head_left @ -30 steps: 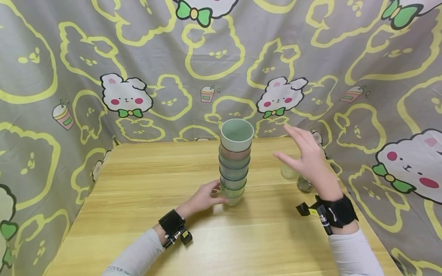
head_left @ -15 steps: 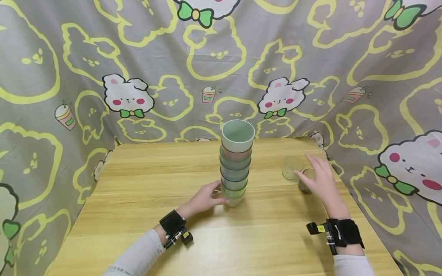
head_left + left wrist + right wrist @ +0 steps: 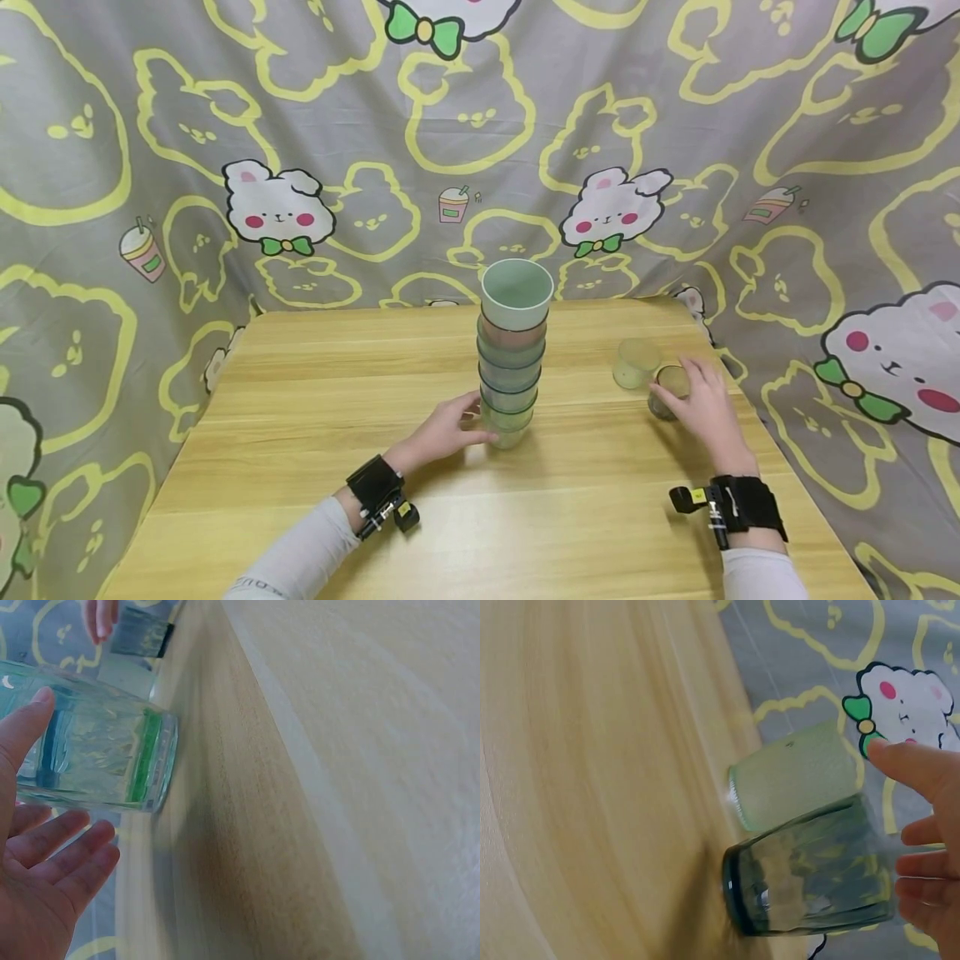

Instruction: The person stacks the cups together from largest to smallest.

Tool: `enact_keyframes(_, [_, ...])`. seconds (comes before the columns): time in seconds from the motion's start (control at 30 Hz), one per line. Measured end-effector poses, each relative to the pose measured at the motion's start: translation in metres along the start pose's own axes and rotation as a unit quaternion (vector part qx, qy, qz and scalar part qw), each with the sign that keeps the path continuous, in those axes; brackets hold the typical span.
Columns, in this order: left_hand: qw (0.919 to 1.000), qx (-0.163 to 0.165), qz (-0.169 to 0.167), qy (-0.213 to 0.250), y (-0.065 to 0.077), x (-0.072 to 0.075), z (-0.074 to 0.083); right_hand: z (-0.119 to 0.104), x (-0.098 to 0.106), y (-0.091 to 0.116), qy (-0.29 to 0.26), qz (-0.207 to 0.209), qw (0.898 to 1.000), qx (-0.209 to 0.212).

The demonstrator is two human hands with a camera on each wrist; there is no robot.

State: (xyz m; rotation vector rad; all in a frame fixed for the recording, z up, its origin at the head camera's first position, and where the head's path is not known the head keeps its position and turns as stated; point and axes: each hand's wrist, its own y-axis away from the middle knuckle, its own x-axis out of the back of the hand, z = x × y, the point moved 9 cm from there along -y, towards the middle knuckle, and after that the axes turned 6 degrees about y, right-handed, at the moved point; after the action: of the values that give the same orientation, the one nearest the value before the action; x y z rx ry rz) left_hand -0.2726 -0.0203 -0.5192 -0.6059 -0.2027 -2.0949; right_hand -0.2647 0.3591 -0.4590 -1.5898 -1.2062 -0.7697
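A tall stack of nested cups (image 3: 510, 358) stands upright mid-table, a pale green cup on top and clear tinted ones below. My left hand (image 3: 442, 429) lies loosely about its base, thumb on one side and fingers on the other. In the left wrist view those fingers (image 3: 82, 847) are relaxed beside the clear bottom cup (image 3: 101, 750). On the right, my right hand (image 3: 705, 412) is at a dark grey-green glass cup (image 3: 663, 403). Its thumb and fingers are spread about the upper part, without a closed grip in the right wrist view.
A pale yellow-green cup (image 3: 634, 367) stands just behind and left of the dark one. The wooden table (image 3: 315, 383) runs back to a grey curtain (image 3: 360, 125) with yellow outlines and white rabbits.
My right hand has come down and to the right from the air to the dark cup. The left hand and the stack have stayed in place.
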Motion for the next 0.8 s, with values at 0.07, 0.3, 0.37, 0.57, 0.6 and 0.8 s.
enact_keyframes(0.07, [1.0,0.0,0.0,-0.001,0.0,0.0,0.0,0.006,-0.005,0.0,0.004,-0.025,1.0,-0.016])
enact_keyframes(0.3, [1.0,0.0,-0.001,-0.001,0.0,0.0,0.0,0.019,-0.02,-0.001,0.001,-0.054,0.998,-0.039])
enact_keyframes(0.37, [1.0,0.0,-0.002,0.001,0.0,0.0,0.001,0.02,-0.021,-0.002,0.0,-0.049,0.998,-0.035])
enact_keyframes(0.57, [1.0,0.005,-0.002,0.003,0.0,0.001,0.001,0.02,-0.023,-0.003,-0.004,-0.043,0.999,-0.032])
enact_keyframes(0.6, [1.0,0.004,-0.002,0.003,0.0,0.001,0.001,0.02,-0.023,-0.003,-0.005,-0.042,0.999,-0.033])
enact_keyframes(0.8, [1.0,-0.003,0.001,0.002,0.0,0.0,0.0,0.019,-0.019,-0.005,-0.006,-0.034,0.999,-0.033])
